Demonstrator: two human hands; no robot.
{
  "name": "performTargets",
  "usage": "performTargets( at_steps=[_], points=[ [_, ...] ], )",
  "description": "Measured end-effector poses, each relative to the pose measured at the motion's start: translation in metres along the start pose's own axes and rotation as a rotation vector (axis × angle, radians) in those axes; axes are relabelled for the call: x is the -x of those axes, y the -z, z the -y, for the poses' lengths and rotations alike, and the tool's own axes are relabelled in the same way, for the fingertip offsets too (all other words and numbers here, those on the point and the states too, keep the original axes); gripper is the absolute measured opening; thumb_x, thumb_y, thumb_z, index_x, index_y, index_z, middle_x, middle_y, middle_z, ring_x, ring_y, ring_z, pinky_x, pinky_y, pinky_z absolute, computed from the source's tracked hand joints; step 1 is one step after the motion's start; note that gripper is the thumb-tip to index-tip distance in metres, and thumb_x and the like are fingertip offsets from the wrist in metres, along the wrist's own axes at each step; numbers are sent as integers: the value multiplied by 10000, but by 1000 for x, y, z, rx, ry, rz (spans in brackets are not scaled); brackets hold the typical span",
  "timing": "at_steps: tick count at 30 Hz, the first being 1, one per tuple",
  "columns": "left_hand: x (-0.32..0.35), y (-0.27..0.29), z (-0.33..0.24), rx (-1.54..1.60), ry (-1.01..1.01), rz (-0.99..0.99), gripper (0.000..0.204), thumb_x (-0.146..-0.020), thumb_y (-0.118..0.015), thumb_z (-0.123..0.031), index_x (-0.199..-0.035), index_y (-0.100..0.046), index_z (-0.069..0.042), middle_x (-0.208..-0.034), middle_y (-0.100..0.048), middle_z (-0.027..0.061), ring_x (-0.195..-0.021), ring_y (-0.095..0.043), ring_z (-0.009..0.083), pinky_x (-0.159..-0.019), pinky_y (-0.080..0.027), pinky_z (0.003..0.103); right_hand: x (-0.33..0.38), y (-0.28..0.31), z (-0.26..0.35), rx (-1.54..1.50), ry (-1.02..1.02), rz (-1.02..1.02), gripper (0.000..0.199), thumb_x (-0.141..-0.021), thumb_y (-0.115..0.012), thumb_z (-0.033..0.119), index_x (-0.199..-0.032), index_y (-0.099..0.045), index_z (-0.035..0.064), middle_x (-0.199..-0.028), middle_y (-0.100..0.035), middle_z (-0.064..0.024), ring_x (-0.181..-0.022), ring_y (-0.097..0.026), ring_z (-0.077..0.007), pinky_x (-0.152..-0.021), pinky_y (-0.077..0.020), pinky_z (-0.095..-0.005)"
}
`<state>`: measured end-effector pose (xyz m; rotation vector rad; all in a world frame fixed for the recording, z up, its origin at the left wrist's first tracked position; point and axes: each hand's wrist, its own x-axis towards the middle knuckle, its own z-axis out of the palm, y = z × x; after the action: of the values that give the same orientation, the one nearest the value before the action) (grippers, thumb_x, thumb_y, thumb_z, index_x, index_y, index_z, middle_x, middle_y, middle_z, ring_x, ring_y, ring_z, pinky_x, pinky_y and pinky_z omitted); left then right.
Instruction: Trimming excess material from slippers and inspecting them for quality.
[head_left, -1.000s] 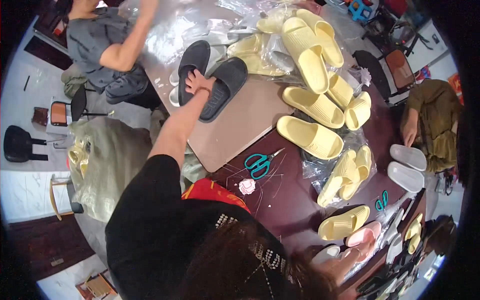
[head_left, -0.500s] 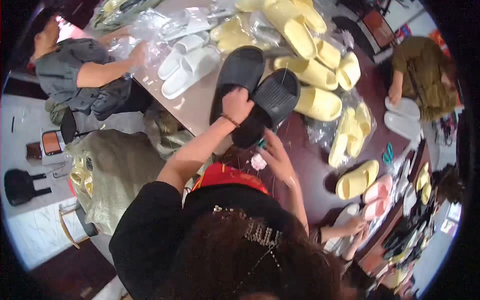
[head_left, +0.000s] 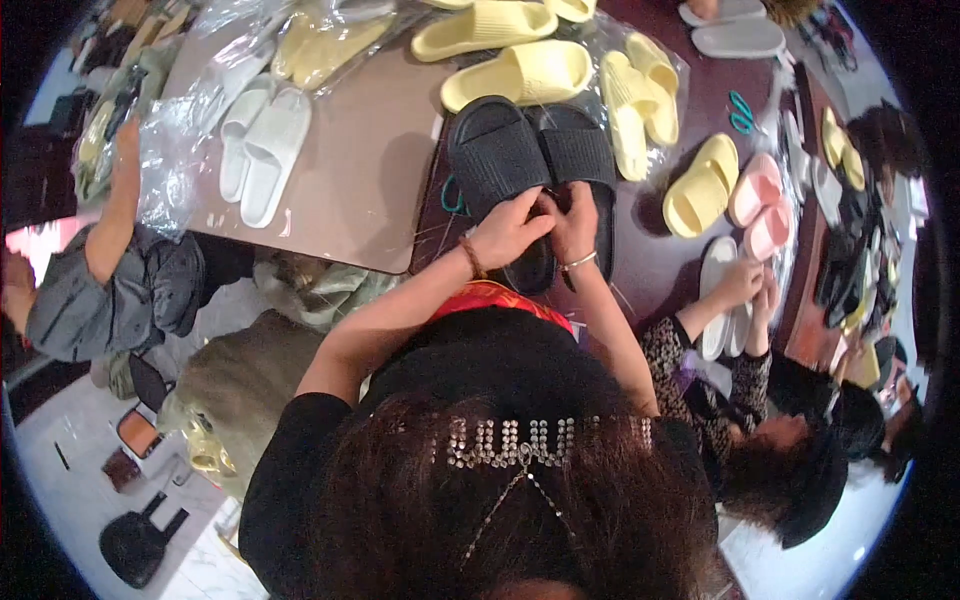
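Two black slippers [head_left: 495, 152] lie side by side in front of me, toes away, on the dark red table. My left hand [head_left: 510, 236] is over the left slipper, just behind its strap, its fingers drawn together. Close against it, my right hand [head_left: 573, 228] is bent over the inner edge of the right slipper [head_left: 582, 150], fingers curled. The fingertips of both hands meet in the gap between the slippers; whatever they pinch is too small or hidden to make out. A green-handled tool [head_left: 453, 194], partly hidden, lies left of the slippers.
Yellow slippers [head_left: 518, 75] lie beyond, some on clear plastic. White slippers [head_left: 265, 150] rest on the brown table to the left. Green scissors [head_left: 740, 112], a yellow pair [head_left: 702, 187] and pink slippers [head_left: 760, 207] are at right. Co-workers' hands [head_left: 740, 283] handle white slippers nearby.
The black slippers, formerly gripped in my left hand, now lie side by side nearer me. My right hand has let go of the green tool and joined my left. The view has turned.
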<state>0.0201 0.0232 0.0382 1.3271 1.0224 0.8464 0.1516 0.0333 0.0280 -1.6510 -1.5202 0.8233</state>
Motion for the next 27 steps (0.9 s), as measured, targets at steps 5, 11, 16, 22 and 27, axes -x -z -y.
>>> performTargets(
  at_steps=[5, 11, 16, 22, 27],
  points=[
    [0, 21, -8, -47, 21, 491, 394, -788, -547, -156, -1144, -447, -20, -869, -599, 69, -826, -555, 111, -706, -448, 256, 18, 25, -48, 94, -93, -192, 190, -702, -570, 86, -821, -477, -29, -820, -486, -186, -762, -481, -332, -665, -388, -383],
    [0, 61, 41, -941, 108, -134, 409, -738, -581, -209, -1096, -461, -53, -980, -555, 124, -800, -580, 242, -679, -466, 340, 35, 20, -88, 342, -2, -472, 224, -707, -602, 137, -820, -492, -22, -720, -515, -155, -667, -517, -295, -628, -417, -354],
    [-10, 49, 66, -1196, 120, -180, 435, -705, -596, -220, -1086, -452, -66, -961, -551, 157, -781, -564, 310, -656, -459, 404, 33, 11, -80, 320, -33, -299, 145, -694, -590, 119, -736, -509, 7, -722, -526, -158, -692, -519, -327, -620, -410, -396],
    [-16, 81, 46, -546, 529, -104, 556, -708, -617, -187, -1179, -360, -39, -865, -567, 132, -681, -572, 208, -584, -471, 325, 37, 45, -48, 319, 68, -159, 87, -698, -587, 93, -736, -542, 29, -695, -547, -110, -656, -538, -277, -600, -426, -371],
    [15, 111, 42, 391, 402, -25, 571, -721, -605, -161, -1206, -349, -2, -822, -569, 74, -659, -540, 111, -564, -447, 233, 29, 74, 0, 261, 225, -159, 78, -715, -595, 81, -771, -571, 32, -702, -567, -95, -630, -557, -238, -571, -439, -329]
  ],
)
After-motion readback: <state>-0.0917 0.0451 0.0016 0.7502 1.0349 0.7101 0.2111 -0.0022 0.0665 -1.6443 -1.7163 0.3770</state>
